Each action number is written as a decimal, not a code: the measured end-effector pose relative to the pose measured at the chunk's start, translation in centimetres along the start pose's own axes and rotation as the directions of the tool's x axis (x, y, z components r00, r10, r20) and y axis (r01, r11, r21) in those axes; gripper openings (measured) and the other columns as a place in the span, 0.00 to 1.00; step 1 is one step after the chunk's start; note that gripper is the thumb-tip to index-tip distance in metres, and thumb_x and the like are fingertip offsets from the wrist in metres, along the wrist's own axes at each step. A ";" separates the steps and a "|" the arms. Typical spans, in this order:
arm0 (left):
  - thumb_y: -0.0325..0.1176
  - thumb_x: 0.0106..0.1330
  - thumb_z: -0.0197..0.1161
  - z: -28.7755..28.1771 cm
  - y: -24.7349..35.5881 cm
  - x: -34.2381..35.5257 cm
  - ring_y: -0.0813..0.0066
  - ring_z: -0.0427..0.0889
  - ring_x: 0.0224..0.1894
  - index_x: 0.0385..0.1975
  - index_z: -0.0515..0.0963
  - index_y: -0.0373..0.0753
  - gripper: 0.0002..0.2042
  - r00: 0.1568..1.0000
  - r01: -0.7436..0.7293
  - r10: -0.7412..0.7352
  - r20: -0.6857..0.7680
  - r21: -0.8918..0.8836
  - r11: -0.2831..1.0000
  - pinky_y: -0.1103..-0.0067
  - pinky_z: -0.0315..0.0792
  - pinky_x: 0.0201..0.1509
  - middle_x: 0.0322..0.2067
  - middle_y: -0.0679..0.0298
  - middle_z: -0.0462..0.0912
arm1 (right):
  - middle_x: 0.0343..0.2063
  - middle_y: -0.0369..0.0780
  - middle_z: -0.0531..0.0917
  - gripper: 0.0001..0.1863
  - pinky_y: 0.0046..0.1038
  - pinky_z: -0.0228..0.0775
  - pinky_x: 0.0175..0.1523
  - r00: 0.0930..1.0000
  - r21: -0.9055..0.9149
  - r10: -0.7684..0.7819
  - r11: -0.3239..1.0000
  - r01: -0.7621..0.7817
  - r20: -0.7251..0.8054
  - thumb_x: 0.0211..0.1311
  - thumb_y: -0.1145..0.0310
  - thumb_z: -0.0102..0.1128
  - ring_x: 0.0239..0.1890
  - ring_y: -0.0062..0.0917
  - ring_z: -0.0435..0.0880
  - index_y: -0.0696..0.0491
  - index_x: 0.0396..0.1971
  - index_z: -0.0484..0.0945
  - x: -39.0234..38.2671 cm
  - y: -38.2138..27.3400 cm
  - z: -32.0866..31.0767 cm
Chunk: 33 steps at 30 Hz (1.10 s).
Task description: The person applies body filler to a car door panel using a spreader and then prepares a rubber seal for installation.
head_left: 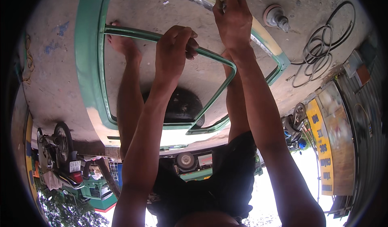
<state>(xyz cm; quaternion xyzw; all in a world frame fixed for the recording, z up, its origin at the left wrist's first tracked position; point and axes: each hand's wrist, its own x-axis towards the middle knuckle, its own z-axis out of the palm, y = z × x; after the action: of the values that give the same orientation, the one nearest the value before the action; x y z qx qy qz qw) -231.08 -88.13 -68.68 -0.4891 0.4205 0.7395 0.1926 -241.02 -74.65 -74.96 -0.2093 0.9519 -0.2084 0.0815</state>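
Observation:
A vehicle door frame (89, 65), green with cream patches, lies in front of me with its window openings showing the concrete through them. My left hand (173, 51) is closed with curled fingers on the narrow green crossbar (216, 56) of the frame. Farther off and to the right, my right hand (233, 19) is closed, its fingertips pressed down at the cream far edge (264, 38) of the frame. Whatever lies under those fingertips is too hidden to name. My bare feet and shins show through and beside the openings.
Right of the frame a disc power tool (276, 17) rests on the concrete floor, near a loosely coiled grey cable (317, 51). A dark round object (182, 104) shows through the opening. A motorcycle (56, 154) stands at left, and a yellow sign (319, 146) at right.

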 end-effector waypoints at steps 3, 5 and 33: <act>0.35 0.66 0.55 -0.1 0.0 -0.1 0.80 0.77 0.19 0.31 0.77 0.33 0.11 1.000 -0.019 0.019 -0.006 -0.004 1.000 0.85 0.69 0.24 0.21 0.62 0.79 | 0.27 0.42 0.74 0.12 0.36 0.76 0.32 0.999 -0.051 -0.045 0.998 0.045 -0.010 0.47 0.76 0.66 0.30 0.37 0.79 0.55 0.30 0.71 0.1 -0.1 0.3; 0.35 0.66 0.55 -0.1 0.1 0.0 0.80 0.77 0.19 0.31 0.77 0.33 0.11 1.000 -0.026 0.026 0.004 0.000 1.000 0.85 0.70 0.24 0.21 0.62 0.79 | 0.27 0.42 0.74 0.12 0.36 0.76 0.31 0.998 -0.081 -0.058 0.995 0.056 -0.013 0.46 0.76 0.66 0.30 0.37 0.78 0.55 0.29 0.71 0.1 -0.1 0.5; 0.36 0.66 0.54 -0.4 -0.2 0.1 0.80 0.77 0.19 0.32 0.78 0.34 0.12 0.999 -0.038 0.038 0.006 -0.004 0.999 0.84 0.70 0.24 0.22 0.62 0.79 | 0.26 0.45 0.73 0.10 0.38 0.74 0.30 0.983 0.044 -0.150 0.988 0.146 0.107 0.55 0.78 0.60 0.26 0.41 0.78 0.54 0.37 0.72 1.5 -0.4 -2.8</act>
<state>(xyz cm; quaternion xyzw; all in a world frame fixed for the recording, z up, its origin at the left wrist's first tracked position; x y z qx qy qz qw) -230.82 -88.35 -68.93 -0.4791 0.4276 0.7453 0.1791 -242.85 -74.62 -72.38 -0.2893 0.9239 -0.2189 0.1218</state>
